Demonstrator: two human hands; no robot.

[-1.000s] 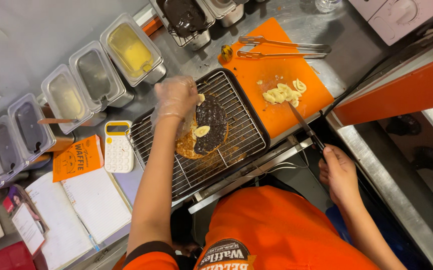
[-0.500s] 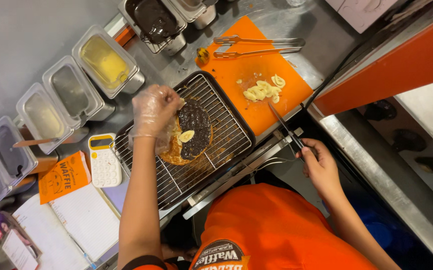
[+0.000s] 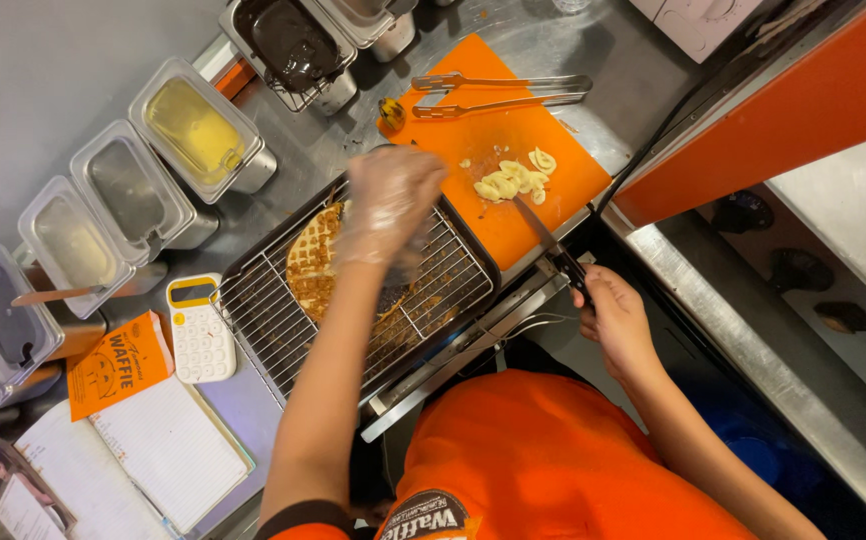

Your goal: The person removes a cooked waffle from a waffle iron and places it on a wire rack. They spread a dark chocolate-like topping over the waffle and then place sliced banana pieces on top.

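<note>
My left hand [image 3: 389, 200], in a clear plastic glove, hovers blurred over the right part of a wire rack [image 3: 273, 325], just right of a waffle [image 3: 313, 262] lying on it. The blur hides whether the fingers hold anything. My right hand [image 3: 613, 318] grips the black handle of a knife [image 3: 551, 243] at the counter's front edge. The blade tip reaches a small heap of banana slices [image 3: 509, 181] on an orange cutting board [image 3: 473, 135].
Metal tongs [image 3: 503, 92] lie across the board's far side. Steel tubs line the back: dark chocolate sauce [image 3: 288, 45], yellow sauce [image 3: 191, 128], others paler. A white calculator [image 3: 198, 330], orange card [image 3: 118, 365] and notepad [image 3: 168, 450] sit left.
My left hand has lifted off the waffle and swung right toward the cutting board. The dark topped part of the waffle is now hidden under it. My right hand keeps the knife.
</note>
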